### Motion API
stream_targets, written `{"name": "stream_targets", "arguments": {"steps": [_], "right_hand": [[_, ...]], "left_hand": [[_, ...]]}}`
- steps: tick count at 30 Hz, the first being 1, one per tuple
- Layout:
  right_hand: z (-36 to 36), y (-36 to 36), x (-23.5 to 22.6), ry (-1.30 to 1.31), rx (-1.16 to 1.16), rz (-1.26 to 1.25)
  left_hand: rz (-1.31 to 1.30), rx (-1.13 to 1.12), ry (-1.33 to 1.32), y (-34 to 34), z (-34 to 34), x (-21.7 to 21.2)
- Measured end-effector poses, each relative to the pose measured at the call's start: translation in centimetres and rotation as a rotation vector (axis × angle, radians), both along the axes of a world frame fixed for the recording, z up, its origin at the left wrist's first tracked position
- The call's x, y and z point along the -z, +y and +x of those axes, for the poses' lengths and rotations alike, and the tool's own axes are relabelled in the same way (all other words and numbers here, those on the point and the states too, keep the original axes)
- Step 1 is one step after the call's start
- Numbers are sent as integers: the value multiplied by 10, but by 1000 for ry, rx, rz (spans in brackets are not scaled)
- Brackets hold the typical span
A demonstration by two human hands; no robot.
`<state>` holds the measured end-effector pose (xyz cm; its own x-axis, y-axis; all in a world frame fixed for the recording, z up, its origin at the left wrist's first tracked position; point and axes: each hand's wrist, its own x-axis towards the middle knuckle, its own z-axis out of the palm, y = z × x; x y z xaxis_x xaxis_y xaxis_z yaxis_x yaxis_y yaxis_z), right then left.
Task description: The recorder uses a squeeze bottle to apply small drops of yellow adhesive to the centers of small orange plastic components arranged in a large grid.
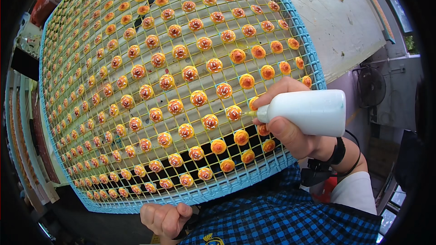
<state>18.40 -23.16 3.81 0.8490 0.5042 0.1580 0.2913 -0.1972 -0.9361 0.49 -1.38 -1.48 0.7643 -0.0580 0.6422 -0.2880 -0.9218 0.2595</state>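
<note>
A large blue-framed mesh tray (254, 179) with yellow grid lines carries several rows of small orange rosette pieces (198, 98), many topped with white squiggles. My right hand (284, 124) grips a white squeeze bottle (309, 111) lying sideways, its yellow nozzle pointing left at a rosette (234, 113) near the tray's right front corner. The rosettes nearest that corner (247, 156) show plain orange tops. My left hand (165, 218) is curled at the tray's near blue edge, close to my body; whether it grips the frame is unclear.
A pale worn tabletop (336, 13) lies beyond the tray on the right. A dark fan (370, 86) stands at the right. Racks or frames (20, 122) line the left side. My blue checked shirt (281, 218) fills the lower middle.
</note>
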Motion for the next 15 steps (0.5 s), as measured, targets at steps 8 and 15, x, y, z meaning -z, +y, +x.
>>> {"name": "stream_targets", "arguments": {"steps": [8,15], "right_hand": [[3,0,-6,-113,-94,-114],[4,1,-3,-190,-101,-141]], "left_hand": [[5,6,-13,1,-1,1],[-3,10,-14,1,0,1]]}}
